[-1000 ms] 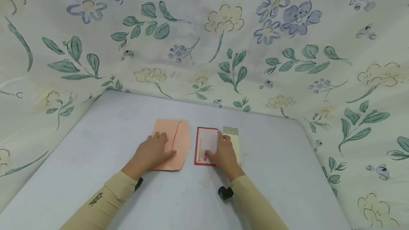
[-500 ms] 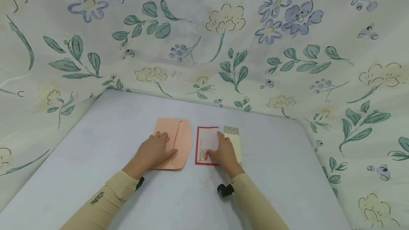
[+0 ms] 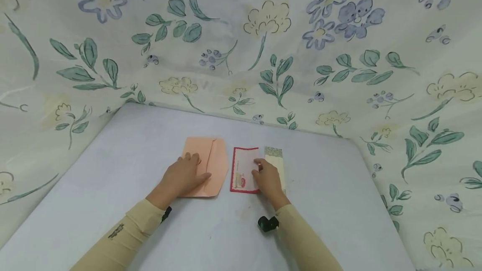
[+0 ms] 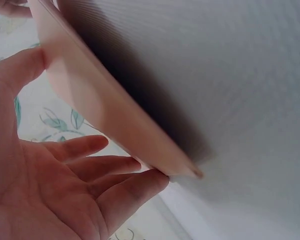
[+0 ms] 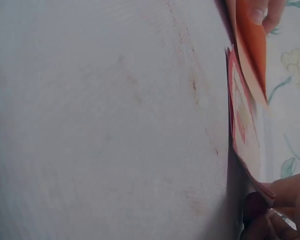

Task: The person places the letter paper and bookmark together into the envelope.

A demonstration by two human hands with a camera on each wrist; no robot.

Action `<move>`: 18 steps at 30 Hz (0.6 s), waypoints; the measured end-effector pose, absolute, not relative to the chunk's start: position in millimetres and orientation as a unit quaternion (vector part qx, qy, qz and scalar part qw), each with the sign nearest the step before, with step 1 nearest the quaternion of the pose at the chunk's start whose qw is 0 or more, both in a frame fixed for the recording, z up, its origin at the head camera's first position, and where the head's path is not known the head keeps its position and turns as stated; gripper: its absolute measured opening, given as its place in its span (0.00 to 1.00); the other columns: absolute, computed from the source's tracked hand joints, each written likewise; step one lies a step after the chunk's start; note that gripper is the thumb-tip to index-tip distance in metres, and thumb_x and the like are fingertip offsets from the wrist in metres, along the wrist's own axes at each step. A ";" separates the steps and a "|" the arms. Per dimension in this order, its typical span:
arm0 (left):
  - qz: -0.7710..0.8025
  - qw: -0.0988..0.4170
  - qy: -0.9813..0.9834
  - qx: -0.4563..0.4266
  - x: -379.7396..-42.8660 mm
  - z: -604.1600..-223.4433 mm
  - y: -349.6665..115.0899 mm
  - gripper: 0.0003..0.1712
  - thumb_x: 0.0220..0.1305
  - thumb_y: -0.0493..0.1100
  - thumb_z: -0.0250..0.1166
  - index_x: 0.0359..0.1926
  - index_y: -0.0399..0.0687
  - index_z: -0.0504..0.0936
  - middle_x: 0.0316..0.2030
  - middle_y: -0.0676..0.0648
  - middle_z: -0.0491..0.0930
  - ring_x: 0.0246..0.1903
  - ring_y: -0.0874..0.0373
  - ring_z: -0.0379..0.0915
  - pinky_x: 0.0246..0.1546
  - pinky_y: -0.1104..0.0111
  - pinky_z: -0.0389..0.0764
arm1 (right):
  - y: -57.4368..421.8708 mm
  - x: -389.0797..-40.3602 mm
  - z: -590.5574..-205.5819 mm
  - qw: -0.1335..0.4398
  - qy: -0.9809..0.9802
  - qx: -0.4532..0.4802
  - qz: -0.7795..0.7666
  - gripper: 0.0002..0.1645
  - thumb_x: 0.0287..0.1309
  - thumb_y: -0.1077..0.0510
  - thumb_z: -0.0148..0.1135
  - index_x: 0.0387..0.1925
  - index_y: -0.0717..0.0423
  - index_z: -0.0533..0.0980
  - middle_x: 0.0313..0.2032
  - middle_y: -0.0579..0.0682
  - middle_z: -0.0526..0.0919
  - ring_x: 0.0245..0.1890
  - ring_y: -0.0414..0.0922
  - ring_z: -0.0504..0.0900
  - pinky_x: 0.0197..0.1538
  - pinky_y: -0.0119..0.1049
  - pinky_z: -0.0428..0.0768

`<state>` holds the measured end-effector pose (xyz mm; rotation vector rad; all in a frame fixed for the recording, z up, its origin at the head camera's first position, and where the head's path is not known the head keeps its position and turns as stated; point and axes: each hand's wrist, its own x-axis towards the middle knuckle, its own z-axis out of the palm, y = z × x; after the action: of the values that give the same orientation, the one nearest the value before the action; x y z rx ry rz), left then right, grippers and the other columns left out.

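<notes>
My left hand [image 3: 182, 174] rests on a peach envelope [image 3: 217, 166] with a pointed flap toward the right. In the left wrist view, the thumb and fingertips of my left hand [image 4: 65, 185] touch the envelope [image 4: 105, 110], fingers nearly straight. To its right lies a greeting card [image 3: 244, 166] with a red border and a small printed picture. My right hand [image 3: 270, 181] pinches the right edge of this card. That edge of the card [image 5: 247, 145] curves up off the table in the right wrist view, between thumb and fingers.
A cream card [image 3: 276, 164] with a patterned grey-green band lies to the right, partly under my right hand. All sit on a white table [image 3: 320, 204]. A floral cloth [image 3: 241, 53] hangs behind and at both sides. Black wrist cameras [image 3: 268, 223] sit below the wrists.
The right thumb and fingers have drawn back from the face of the red-bordered card to its right edge. The left hand stays on the envelope. The head view has tilted slightly.
</notes>
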<state>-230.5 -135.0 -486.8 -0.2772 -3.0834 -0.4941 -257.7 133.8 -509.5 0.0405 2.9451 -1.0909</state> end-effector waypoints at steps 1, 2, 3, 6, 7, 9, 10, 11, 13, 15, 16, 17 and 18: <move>-0.158 0.004 -0.983 -0.089 -230.6 -486.6 -134.7 0.37 0.65 0.61 0.66 0.55 0.30 0.74 0.49 0.29 0.76 0.45 0.30 0.78 0.41 0.45 0.81 | 134.7 -257.4 -509.4 -0.005 0.936 0.015 -0.352 0.21 0.66 0.58 0.66 0.60 0.53 0.80 0.43 0.52 0.84 0.37 0.45 0.78 0.41 0.40 0.80; -0.158 0.004 -0.983 -0.088 -230.7 -486.3 -134.5 0.37 0.65 0.61 0.66 0.55 0.30 0.74 0.49 0.28 0.76 0.46 0.30 0.77 0.41 0.45 0.81 | 135.5 -257.3 -509.1 -0.009 0.933 0.018 -0.358 0.21 0.66 0.59 0.65 0.59 0.52 0.80 0.43 0.52 0.84 0.37 0.45 0.78 0.40 0.40 0.80; -0.160 0.003 -0.983 -0.087 -230.4 -486.1 -134.3 0.37 0.65 0.60 0.66 0.56 0.30 0.74 0.51 0.27 0.76 0.47 0.29 0.77 0.42 0.44 0.81 | 136.4 -257.2 -509.1 -0.012 0.932 0.019 -0.361 0.20 0.66 0.59 0.65 0.59 0.52 0.80 0.43 0.52 0.84 0.36 0.45 0.78 0.40 0.39 0.80; -0.165 -0.003 -0.982 -0.087 -229.1 -484.8 -133.9 0.40 0.66 0.60 0.66 0.60 0.27 0.73 0.58 0.22 0.72 0.56 0.23 0.73 0.49 0.41 0.79 | 139.2 -257.1 -509.0 -0.020 0.930 0.017 -0.367 0.19 0.67 0.60 0.64 0.58 0.52 0.81 0.43 0.52 0.84 0.36 0.45 0.79 0.39 0.39 0.79; -0.167 -0.005 -0.982 -0.087 -228.5 -484.4 -133.7 0.41 0.66 0.60 0.65 0.61 0.26 0.72 0.60 0.21 0.71 0.57 0.23 0.71 0.50 0.41 0.78 | 140.2 -257.2 -509.2 -0.024 0.929 0.015 -0.369 0.19 0.67 0.61 0.64 0.58 0.53 0.81 0.43 0.53 0.84 0.36 0.45 0.79 0.39 0.39 0.79; -0.167 -0.003 -0.982 -0.089 -227.6 -483.7 -133.4 0.42 0.66 0.60 0.65 0.62 0.25 0.72 0.61 0.20 0.69 0.58 0.22 0.70 0.50 0.40 0.78 | 142.2 -258.1 -508.9 -0.028 0.926 0.013 -0.376 0.18 0.67 0.61 0.64 0.58 0.53 0.81 0.44 0.52 0.84 0.37 0.45 0.79 0.40 0.39 0.80; -0.166 -0.001 -0.982 -0.090 -227.6 -483.6 -133.3 0.41 0.66 0.60 0.65 0.61 0.25 0.72 0.61 0.20 0.70 0.56 0.23 0.72 0.49 0.41 0.79 | 142.9 -258.4 -508.3 -0.030 0.925 0.013 -0.379 0.18 0.67 0.61 0.63 0.58 0.53 0.81 0.44 0.52 0.84 0.37 0.45 0.79 0.40 0.39 0.80; -0.165 0.000 -0.982 -0.091 -227.6 -483.3 -133.2 0.41 0.66 0.60 0.65 0.61 0.25 0.72 0.60 0.20 0.70 0.56 0.23 0.73 0.48 0.41 0.80 | 143.6 -258.9 -507.8 -0.032 0.923 0.013 -0.382 0.18 0.68 0.61 0.63 0.58 0.52 0.81 0.45 0.52 0.84 0.38 0.45 0.79 0.40 0.39 0.80; -0.164 0.001 -0.982 -0.092 -227.8 -482.4 -133.1 0.41 0.66 0.60 0.65 0.61 0.25 0.73 0.60 0.20 0.71 0.55 0.24 0.73 0.47 0.41 0.80 | 144.4 -259.6 -506.3 -0.036 0.921 0.011 -0.387 0.18 0.68 0.61 0.63 0.58 0.52 0.81 0.45 0.53 0.85 0.39 0.45 0.80 0.41 0.39 0.80; -0.165 -0.004 -0.982 -0.089 -228.1 -481.2 -133.0 0.42 0.67 0.60 0.65 0.62 0.25 0.72 0.61 0.20 0.70 0.56 0.23 0.72 0.49 0.41 0.79 | 144.5 -259.5 -504.4 -0.039 0.920 0.009 -0.390 0.18 0.68 0.61 0.63 0.58 0.52 0.81 0.46 0.52 0.85 0.40 0.45 0.80 0.42 0.40 0.80; -0.167 -0.008 -0.982 -0.087 -228.1 -480.6 -132.9 0.42 0.67 0.60 0.65 0.62 0.25 0.72 0.62 0.20 0.69 0.58 0.22 0.70 0.50 0.40 0.78 | 144.7 -259.4 -504.2 -0.040 0.921 0.008 -0.388 0.18 0.68 0.61 0.63 0.58 0.52 0.81 0.45 0.52 0.85 0.40 0.45 0.80 0.42 0.40 0.80; -0.168 -0.011 -0.982 -0.086 -227.9 -479.8 -132.6 0.43 0.67 0.60 0.64 0.63 0.24 0.71 0.63 0.19 0.67 0.60 0.21 0.68 0.53 0.39 0.77 | 144.9 -259.2 -504.2 -0.043 0.921 0.007 -0.387 0.18 0.68 0.61 0.63 0.58 0.52 0.81 0.45 0.52 0.85 0.40 0.45 0.80 0.42 0.40 0.80; -0.168 -0.014 -0.982 -0.086 -227.9 -479.5 -132.3 0.43 0.67 0.60 0.64 0.64 0.24 0.71 0.64 0.19 0.66 0.61 0.21 0.67 0.54 0.39 0.76 | 145.0 -258.9 -504.0 -0.045 0.921 0.005 -0.387 0.18 0.68 0.61 0.63 0.58 0.52 0.81 0.45 0.52 0.85 0.40 0.45 0.80 0.42 0.40 0.80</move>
<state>-227.9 -132.3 -479.5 -0.2713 -3.1136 -0.5325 -258.9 145.0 -504.0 0.0157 2.9788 -1.2536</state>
